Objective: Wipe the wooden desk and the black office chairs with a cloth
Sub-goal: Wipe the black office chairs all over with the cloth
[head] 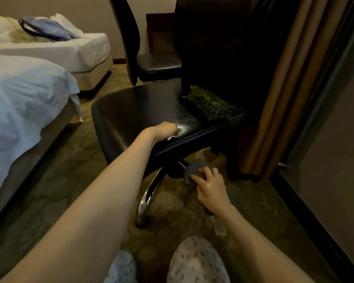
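- The left hand is laid on the near edge of the seat of the near office chair. Its fingers are curled over that edge, so the seat is gripped, though the fingertips are hidden.
- The right hand is held below that chair's seat, and a bunched grey cloth is clasped in its curled fingers.
- The cloth is held close against the dark mechanism under the seat, just beside the top of the chrome leg. Whether contact is made cannot be told.
- The chrome leg is seen slanting down from under the near office chair to a black caster, which is set on the patterned carpet.
- The black seat is shown glossy, with a speckled patch at its far side, below the dark backrest.
- A second office chair, also black, is placed just behind the near office chair, its seat partly covered by the nearer backrest.
- 2 beds made up in white are found to the left of the near office chair: the nearer bed and the farther bed. A blue bag is laid on the farther one.
- Brown curtains are hung to the floor just to the right of the near office chair.
- 2 knees in pale patterned trousers are seen in front of the near office chair.
- A small clear object, too blurred to be identified, is seen below the right wrist.
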A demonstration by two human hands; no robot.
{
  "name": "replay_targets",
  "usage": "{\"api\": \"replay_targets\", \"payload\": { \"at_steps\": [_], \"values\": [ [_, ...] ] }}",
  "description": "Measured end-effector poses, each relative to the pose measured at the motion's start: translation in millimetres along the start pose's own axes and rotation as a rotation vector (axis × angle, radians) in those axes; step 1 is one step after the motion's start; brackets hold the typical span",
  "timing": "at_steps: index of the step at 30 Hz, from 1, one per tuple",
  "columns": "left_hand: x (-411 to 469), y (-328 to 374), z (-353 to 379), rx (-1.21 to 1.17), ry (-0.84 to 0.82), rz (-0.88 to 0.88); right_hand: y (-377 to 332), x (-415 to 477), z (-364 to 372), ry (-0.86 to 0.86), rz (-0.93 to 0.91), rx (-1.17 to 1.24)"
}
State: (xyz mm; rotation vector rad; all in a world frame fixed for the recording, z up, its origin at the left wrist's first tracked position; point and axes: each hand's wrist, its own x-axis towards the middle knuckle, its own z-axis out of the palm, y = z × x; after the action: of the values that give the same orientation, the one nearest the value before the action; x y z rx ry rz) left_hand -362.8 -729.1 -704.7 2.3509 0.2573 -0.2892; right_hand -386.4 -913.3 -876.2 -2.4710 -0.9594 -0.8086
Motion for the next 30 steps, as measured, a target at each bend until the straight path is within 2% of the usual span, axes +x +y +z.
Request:
{"api": "replay_targets", "payload": {
  "at_steps": [3, 6, 10, 14, 16, 19, 23, 26, 30],
  "values": [
    [0, -4, -3, -0.057, -0.001, -0.014, -5, 13, -19, 0.127, 0.061, 0.079],
    [5, -6, -4, -0.086, 0.018, -0.008, -35, 45, -34, 0.224, -0.029, 0.156],
    [14, -14, -5, -0.267, 0.094, 0.015, -64, 42, -9, 0.153, -0.024, 0.134],
    [15, -18, -9, -0.268, 0.036, 0.006, -47, 3, 17, 0.013, -0.098, 0.02],
    [15, -22, -9, -0.273, 0.033, 0.004, -40, -8, 15, 0.0, -0.026, 0.043],
    [16, -25, -10, -0.332, 0.062, 0.026, -46, 9, -3, 0.128, 0.042, 0.157],
    [16, -26, -8, -0.268, 0.077, 0.025, -75, 27, -7, 0.242, -0.098, 0.18],
    [16, -29, -10, -0.239, 0.069, 0.02, -89, 17, 15, 0.196, -0.093, 0.144],
    [12, -25, -8, -0.188, 0.034, 0.051, -87, -5, 33, -0.012, -0.175, 0.077]
  ]
}}
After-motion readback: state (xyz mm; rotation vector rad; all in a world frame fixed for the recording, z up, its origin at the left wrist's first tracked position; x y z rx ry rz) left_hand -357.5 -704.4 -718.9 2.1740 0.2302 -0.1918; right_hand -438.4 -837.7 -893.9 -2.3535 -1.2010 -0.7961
